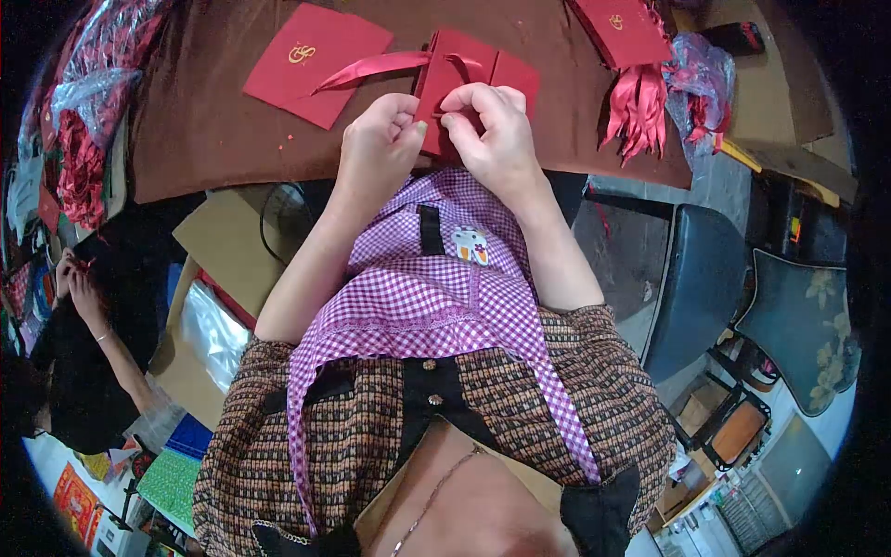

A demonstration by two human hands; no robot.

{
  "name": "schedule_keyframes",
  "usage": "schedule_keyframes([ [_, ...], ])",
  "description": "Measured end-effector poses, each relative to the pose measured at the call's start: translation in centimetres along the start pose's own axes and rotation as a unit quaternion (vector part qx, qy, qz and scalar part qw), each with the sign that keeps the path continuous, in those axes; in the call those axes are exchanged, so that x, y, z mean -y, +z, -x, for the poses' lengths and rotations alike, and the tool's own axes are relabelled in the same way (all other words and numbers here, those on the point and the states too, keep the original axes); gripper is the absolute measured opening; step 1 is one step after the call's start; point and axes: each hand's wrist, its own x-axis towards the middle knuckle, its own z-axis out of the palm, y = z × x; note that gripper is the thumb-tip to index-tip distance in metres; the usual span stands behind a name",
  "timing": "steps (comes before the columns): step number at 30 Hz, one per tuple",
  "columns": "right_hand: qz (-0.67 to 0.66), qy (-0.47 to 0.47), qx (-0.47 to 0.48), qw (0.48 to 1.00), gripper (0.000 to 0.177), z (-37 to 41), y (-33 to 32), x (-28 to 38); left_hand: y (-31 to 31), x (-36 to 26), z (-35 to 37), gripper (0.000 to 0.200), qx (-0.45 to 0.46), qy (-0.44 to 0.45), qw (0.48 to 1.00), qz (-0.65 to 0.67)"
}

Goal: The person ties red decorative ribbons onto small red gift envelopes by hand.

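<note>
A red folded card lies at the table's front edge, beneath and between my hands. A satin ribbon runs out from it to the left, and a short piece of ribbon curls over its top. My left hand is closed at the card's left edge, its thumb bent over that edge; what its fingers grip is hidden. Over the card, my right hand pinches with thumb and forefinger. A thin strip shows at the pinch, too small to name. Left of the card, a red envelope-like piece with a gold monogram lies flat.
A brown cloth covers the table. At the right are red monogrammed cards, hanging ribbons and clear plastic wrap. An open carton stands below left, near another person's hand. A dark chair is at right.
</note>
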Motion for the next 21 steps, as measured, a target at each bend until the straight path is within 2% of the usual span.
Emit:
schedule_keyframes([
  [3,-0.036,0.051,0.016,0.998,0.014,-0.1,-0.1,0.3,0.0,0.0,0.0,0.020,-0.008,0.012,1.000,-0.009],
  [7,-0.027,0.045,0.009,0.999,0.015,0.0,0.0,0.4,-0.2,-1.1,0.3,0.020,-0.001,0.000,1.000,0.011],
  [10,-0.069,0.054,0.002,0.996,0.012,0.0,0.3,-0.1,-0.2,-1.6,0.5,0.019,-0.003,-0.015,0.999,0.029],
  [12,-0.140,0.089,0.022,0.986,0.011,-0.1,0.3,-0.3,-0.2,-1.2,0.5,0.019,-0.008,0.022,0.999,-0.021],
  [15,-0.145,0.117,0.030,0.982,0.011,-0.2,0.2,0.3,-0.1,-1.5,0.7,0.019,-0.003,0.012,0.999,-0.031],
  [18,-0.151,0.131,0.042,0.979,0.010,-0.2,0.1,0.4,-0.1,-1.4,0.8,0.018,-0.009,0.022,0.999,-0.021],
  [21,-0.145,0.105,0.028,0.983,0.009,0.0,0.2,0.7,0.0,-1.7,0.9,0.016,-0.005,0.011,1.000,0.018],
])
